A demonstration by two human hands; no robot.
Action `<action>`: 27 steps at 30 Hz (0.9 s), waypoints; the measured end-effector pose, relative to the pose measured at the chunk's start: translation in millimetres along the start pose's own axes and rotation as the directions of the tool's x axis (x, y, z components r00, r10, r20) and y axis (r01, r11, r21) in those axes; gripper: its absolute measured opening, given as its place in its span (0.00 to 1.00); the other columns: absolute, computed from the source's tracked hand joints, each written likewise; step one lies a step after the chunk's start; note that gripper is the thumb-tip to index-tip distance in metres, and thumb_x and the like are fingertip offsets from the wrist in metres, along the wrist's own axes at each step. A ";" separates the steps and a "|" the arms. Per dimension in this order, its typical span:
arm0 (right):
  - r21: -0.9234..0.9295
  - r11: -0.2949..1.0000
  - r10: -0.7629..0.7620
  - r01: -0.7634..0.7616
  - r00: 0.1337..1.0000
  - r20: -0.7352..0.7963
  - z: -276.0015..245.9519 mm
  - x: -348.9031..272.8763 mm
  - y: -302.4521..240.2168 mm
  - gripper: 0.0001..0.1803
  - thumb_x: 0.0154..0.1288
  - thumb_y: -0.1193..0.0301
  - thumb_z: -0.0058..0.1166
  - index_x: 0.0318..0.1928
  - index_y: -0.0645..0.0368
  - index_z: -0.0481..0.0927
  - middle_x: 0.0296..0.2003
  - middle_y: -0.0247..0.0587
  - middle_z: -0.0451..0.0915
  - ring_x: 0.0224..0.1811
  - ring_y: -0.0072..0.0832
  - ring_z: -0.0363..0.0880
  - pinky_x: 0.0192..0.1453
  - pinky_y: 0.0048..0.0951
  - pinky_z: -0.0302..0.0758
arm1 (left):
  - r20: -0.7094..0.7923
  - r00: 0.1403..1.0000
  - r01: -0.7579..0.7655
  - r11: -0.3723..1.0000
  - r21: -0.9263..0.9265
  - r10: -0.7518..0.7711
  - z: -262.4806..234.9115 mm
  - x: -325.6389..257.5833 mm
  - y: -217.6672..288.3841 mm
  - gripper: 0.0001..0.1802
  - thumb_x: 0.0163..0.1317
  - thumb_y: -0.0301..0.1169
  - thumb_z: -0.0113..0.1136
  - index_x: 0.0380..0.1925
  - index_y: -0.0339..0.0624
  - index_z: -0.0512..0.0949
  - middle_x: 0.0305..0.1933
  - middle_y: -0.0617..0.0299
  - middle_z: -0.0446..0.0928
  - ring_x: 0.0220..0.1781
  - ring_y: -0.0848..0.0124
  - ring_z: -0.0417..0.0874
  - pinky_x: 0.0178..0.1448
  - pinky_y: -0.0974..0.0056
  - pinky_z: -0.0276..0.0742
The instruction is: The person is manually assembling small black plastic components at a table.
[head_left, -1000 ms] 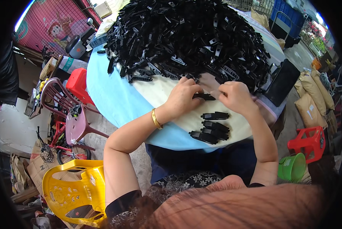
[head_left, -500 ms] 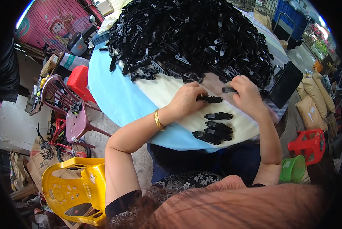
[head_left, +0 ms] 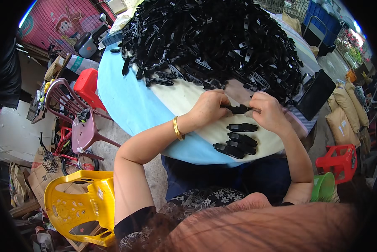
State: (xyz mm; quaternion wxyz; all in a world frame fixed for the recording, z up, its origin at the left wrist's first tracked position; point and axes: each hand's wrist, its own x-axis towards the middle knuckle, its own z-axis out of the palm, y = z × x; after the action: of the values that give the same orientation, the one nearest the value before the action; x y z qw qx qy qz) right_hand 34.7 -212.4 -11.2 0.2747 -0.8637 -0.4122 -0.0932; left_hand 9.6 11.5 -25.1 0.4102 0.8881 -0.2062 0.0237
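Note:
A slim black plastic part (head_left: 239, 109) lies crosswise between my two hands, just above the cloth. My left hand (head_left: 210, 108) pinches its left end, and my right hand (head_left: 267, 110) has its fingers closed at its right end. Fingertips hide both ends of it. Below the hands, on the cream band of the cloth, several similar black parts (head_left: 242, 127) lie in a short column, the lower ones overlapping. Beyond my hands a large heap of loose black plastic parts (head_left: 209, 42) covers the far side of the table.
The round table carries a striped cloth (head_left: 125, 101). At its right edge lies a black pouch-like thing (head_left: 314, 94). Around it stand a yellow chair (head_left: 81, 206), a pink chair (head_left: 85, 134), a red stool (head_left: 339, 161) and a green bucket (head_left: 323, 187).
My right hand has moved left and slightly down, bringing its fingers to the right end of the black part in my left hand. The column of parts has stayed put.

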 end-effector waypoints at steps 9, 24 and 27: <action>0.252 0.967 -0.045 -0.041 0.944 0.326 -5.4 27.6 1.1 0.08 0.49 0.71 0.61 0.29 0.62 0.82 0.26 0.41 0.76 0.27 0.36 0.75 0.31 0.33 0.70 | 0.186 0.972 -0.150 0.988 0.029 0.142 -34.0 4.8 -3.7 0.12 0.43 0.34 0.71 0.25 0.39 0.81 0.28 0.57 0.79 0.33 0.61 0.79 0.41 0.60 0.74; -0.146 0.981 -0.115 0.129 0.989 0.097 25.9 77.4 18.7 0.14 0.47 0.77 0.56 0.38 0.60 0.81 0.32 0.41 0.79 0.40 0.38 0.77 0.45 0.35 0.76 | -0.072 0.992 -0.027 0.749 0.662 0.099 -61.4 10.7 -43.0 0.11 0.47 0.26 0.63 0.34 0.43 0.77 0.35 0.61 0.77 0.46 0.60 0.75 0.50 0.57 0.70; -0.005 1.000 0.004 -0.003 0.999 0.038 13.7 73.8 1.7 0.15 0.48 0.80 0.55 0.40 0.61 0.81 0.32 0.43 0.78 0.39 0.38 0.78 0.43 0.33 0.76 | -0.095 0.989 -0.063 0.906 0.419 0.113 -59.6 6.9 -39.9 0.17 0.49 0.25 0.62 0.41 0.39 0.75 0.34 0.57 0.78 0.41 0.56 0.77 0.46 0.59 0.74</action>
State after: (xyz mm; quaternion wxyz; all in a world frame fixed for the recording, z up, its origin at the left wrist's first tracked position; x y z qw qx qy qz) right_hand 82.5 -157.0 5.3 0.2648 -0.8667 -0.4157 -0.0771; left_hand 38.9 76.2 -12.8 0.2221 0.9417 -0.2120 0.1378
